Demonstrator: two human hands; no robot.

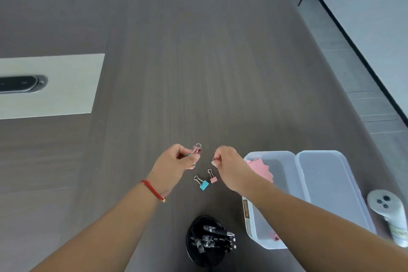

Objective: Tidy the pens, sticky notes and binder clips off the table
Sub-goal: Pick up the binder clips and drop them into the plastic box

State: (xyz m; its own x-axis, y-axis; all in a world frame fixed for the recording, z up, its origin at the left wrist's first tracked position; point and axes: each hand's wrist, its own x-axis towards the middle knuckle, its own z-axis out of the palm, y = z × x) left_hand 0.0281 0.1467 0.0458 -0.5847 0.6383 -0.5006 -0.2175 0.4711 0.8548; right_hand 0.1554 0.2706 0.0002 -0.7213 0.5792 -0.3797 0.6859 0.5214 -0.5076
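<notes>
A clear plastic box [267, 201] sits near the bench's [198, 62] right edge, its hinged lid [331, 187] laid open flat on the side nearer that edge. Inside, pink sticky notes [261, 171] lie at the far end, and something small and pink [274, 236], too blurred to name, lies at the near end. The right forearm crosses over the box and hides its middle. A black pen cup [206, 240] stands close to the near edge, left of the box, holding several dark pens [217, 238] whose clicker ends point toward the box; the cup's base is cut off by the bottom of the view.

The left hand [174, 165], a red cord [153, 190] on its wrist, pinches a pink binder clip [197, 149] between thumb and fingertips, the wire loop sticking up; a speck of teal shows below the fingers, too little to identify. The right hand [229, 168] is closed with fingertips drawn together on something small and reddish [214, 158]; what it has hold of cannot be told. Between and just nearer than the two hands, a second pink binder clip [212, 178] and a blue binder clip [202, 184] lie on the bench side by side, apart from each other.

A white handheld device [390, 216] lies at the right edge, partly cut off.
</notes>
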